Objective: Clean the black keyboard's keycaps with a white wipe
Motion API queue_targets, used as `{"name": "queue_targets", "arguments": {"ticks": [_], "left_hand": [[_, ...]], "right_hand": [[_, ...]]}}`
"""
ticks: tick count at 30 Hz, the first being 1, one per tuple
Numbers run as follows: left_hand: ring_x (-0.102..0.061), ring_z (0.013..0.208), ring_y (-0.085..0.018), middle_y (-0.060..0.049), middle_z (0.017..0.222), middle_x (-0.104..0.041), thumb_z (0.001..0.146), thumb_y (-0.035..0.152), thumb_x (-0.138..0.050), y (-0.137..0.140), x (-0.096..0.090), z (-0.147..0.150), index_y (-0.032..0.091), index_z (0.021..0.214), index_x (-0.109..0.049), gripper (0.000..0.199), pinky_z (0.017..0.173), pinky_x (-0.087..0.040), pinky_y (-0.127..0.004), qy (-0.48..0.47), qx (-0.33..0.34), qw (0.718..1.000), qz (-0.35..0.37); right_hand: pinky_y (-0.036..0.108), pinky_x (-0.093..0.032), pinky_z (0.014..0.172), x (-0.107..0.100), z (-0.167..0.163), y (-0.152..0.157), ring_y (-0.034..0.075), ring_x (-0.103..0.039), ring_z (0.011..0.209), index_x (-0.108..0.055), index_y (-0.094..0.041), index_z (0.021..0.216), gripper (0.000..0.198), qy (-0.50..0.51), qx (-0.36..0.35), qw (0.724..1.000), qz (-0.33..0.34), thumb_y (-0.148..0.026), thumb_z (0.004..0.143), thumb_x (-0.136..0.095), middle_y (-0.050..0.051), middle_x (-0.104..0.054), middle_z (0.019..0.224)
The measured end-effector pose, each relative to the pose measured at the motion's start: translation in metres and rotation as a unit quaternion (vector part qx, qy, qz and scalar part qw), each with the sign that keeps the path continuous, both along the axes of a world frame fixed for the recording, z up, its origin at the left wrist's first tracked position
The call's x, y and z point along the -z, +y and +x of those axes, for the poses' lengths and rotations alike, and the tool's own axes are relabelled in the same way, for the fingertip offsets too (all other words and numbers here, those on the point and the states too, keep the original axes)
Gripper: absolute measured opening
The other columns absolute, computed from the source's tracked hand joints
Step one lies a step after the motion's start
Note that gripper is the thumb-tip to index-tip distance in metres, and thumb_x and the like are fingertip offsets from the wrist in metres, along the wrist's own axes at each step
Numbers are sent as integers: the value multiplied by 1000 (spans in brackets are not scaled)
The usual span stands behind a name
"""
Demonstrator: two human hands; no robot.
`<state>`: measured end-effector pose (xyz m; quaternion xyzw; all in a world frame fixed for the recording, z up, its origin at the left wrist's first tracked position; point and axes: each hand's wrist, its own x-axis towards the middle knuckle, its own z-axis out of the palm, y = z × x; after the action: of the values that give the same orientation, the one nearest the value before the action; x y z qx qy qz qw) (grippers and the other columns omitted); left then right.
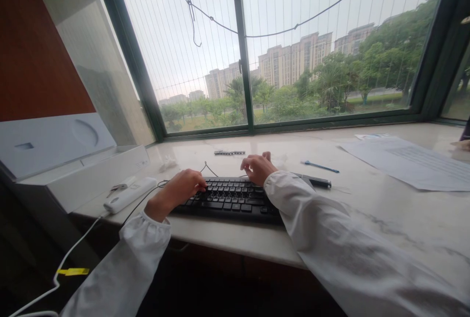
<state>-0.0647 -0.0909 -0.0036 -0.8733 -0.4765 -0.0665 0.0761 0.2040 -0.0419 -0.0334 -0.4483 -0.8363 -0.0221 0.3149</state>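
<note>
A black keyboard (pixel 235 197) lies near the front edge of the light marble-patterned sill. My left hand (pixel 183 187) rests over its left end, fingers curled together with the tips down at the keys. Whatever lies between those fingertips is hidden. Above the keyboard's back edge, toward the right, is my right hand (pixel 259 167). Its fingers are bent but apart, and I see nothing in them. Behind the keyboard lies a small metallic strip (pixel 229 152). To the right is a dark, bar-shaped object (pixel 314 181), partly covered by my right sleeve.
A blue thin tool (pixel 320 166) and printed sheets (pixel 411 162) lie on the right. On the left stand an open white box (pixel 91 180) and a white power strip (pixel 130 195) with its cord. Crumpled clear plastic (pixel 168 162) sits behind them. A framed window (pixel 250 111) closes the back.
</note>
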Motion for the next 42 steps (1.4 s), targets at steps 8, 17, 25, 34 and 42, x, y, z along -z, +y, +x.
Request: {"name": "queue_targets", "arguments": {"ticks": [8,17,25,34,42], "left_hand": [[-64,78,-19,-9,87,-70,80,6,-44,-18,9,17,17,89,-74,33,73,-48,-29,69,-53,995,48],[-66,74,-18,-6,107,-67,85,7,-36,-41,24,21,26,120,-64,49,62,-46,-28,84,-137,982,102],[-67,75,-18,-6,119,-63,88,10,-33,-59,35,38,26,127,-58,49,63,-47,-30,75,-216,967,116],[-66,83,-17,3,120,-64,90,14,-34,-57,33,29,36,119,-62,47,66,-44,-28,7,-213,972,100],[-65,89,-18,2,114,-68,91,20,-38,-43,21,13,34,114,-67,41,76,-45,-28,-7,-145,987,71]], "right_hand": [[39,-19,82,2,1,3,16,-59,78,-71,-22,79,20,7,-6,1000,9,-12,79,-53,2,-71,88],[38,-18,82,1,1,3,16,-59,78,-71,-22,79,21,4,-8,1000,12,-12,79,-53,3,-71,87],[38,-17,82,2,1,5,17,-59,80,-70,-22,79,21,12,-7,1000,10,-12,80,-52,3,-70,87],[38,-18,83,2,2,6,17,-60,81,-70,-22,79,22,4,-3,1000,4,-12,80,-51,2,-70,88],[38,-19,84,3,3,7,16,-60,80,-71,-22,80,21,-2,1,1000,-5,-12,81,-53,2,-70,89]]}}
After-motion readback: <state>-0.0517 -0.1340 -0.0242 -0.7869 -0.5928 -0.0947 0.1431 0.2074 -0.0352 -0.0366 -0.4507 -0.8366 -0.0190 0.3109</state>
